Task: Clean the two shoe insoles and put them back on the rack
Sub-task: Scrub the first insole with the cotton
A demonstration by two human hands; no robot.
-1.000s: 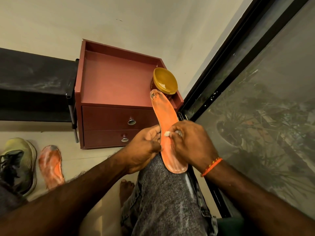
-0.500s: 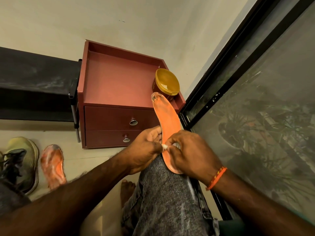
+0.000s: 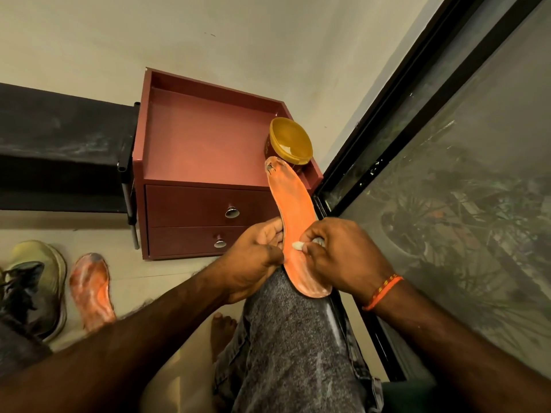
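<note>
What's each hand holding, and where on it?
Left hand grips the orange insole by its left edge near mid-length. Right hand pinches a small white wad against the insole.

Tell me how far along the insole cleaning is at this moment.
Nothing looks finished. In hand: the left hand steadies the orange foam insole on the knee while the right hand pinches a small white wad against it. Whitish smears remain at its heel. Left to do: the second orange insole lies streaked on the floor beside the green shoe; neither is on the black rack.
</note>
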